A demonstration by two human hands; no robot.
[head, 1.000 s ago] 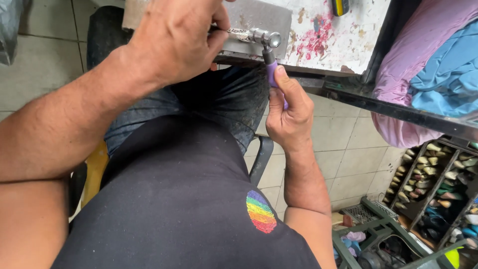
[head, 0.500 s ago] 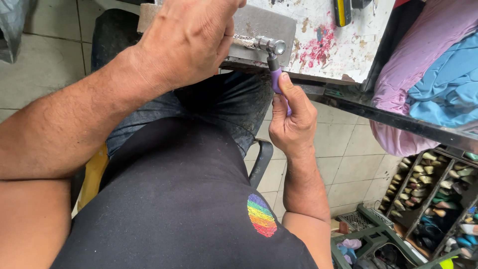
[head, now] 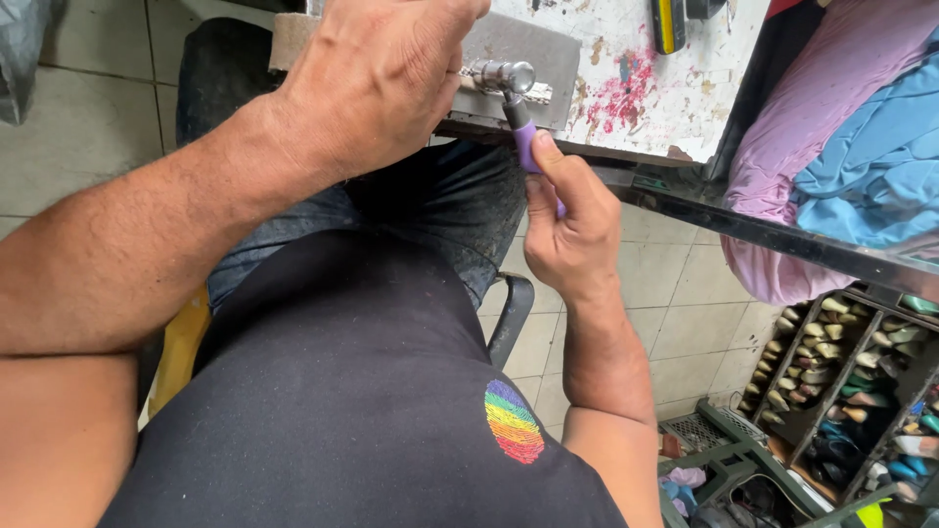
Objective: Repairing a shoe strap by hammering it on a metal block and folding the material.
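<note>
My right hand [head: 567, 230] grips the purple handle of a small hammer [head: 515, 98]; its metal head rests over a grey slab [head: 533, 49] at the near edge of a paint-stained white worktable [head: 636, 68]. My left hand [head: 377, 83] is closed over something on that slab, just left of the hammer head; a small ridged metal piece [head: 538, 93] pokes out beside the head. What my left fingers hold is hidden by the hand. I am seated, with a black shirt and dark jeans below the table edge.
A yellow-and-black tool [head: 667, 24] lies at the table's far side. Pink and blue cloth [head: 831, 147] is piled at the right. Lower right stand racks of shoe lasts [head: 841, 362] and a green crate [head: 724, 460]. Tiled floor lies below.
The view has tipped so table and hands sit higher in the frame. My right hand and the hammer have stayed at the slab's edge; my left hand still covers the piece.
</note>
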